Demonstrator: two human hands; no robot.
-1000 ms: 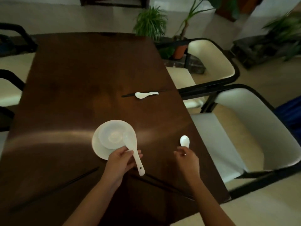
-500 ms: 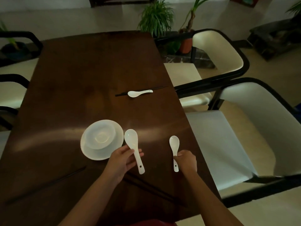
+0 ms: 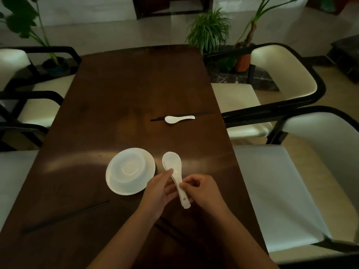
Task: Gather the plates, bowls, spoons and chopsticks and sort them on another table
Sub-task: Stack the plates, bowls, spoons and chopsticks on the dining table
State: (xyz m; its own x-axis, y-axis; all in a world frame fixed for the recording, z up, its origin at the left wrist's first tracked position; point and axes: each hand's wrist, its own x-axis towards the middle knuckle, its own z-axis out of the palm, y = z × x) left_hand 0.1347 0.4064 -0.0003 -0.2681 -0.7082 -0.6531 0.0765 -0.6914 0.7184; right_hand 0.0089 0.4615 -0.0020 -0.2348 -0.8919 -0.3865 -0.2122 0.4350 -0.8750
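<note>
Nearest the camera, a pair of thin black chopsticks (image 3: pixel 171 230) lies on the dark brown wooden surface (image 3: pixel 124 90), partly hidden under the forearms. Another pair of black chopsticks (image 3: pixel 66 216) lies slanted at the near left. Just above the surface, the left hand (image 3: pixel 158 191) and the right hand (image 3: pixel 204 189) meet around the stacked white ceramic soup spoons (image 3: pixel 174 171): a smaller spoon sits nested on a larger one, bowls pointing away, handles toward the person. The left grip is closed around the handles from the left, thumb lying along the neck; the right grip pinches the handles from the right, fingers curled tight. Just left of the spoons, a white round bowl (image 3: pixel 129 167) stands on a white round plate (image 3: pixel 132 189). Farther off, toward the right edge, a third small white soup spoon (image 3: pixel 177 119) lies touching a further pair of black chopsticks (image 3: pixel 204 114), the two side by side crosswise. Cream-cushioned chairs with black frames (image 3: pixel 279 78) flank the surface, and green potted plants (image 3: pixel 209 30) stand beyond its far end.
</note>
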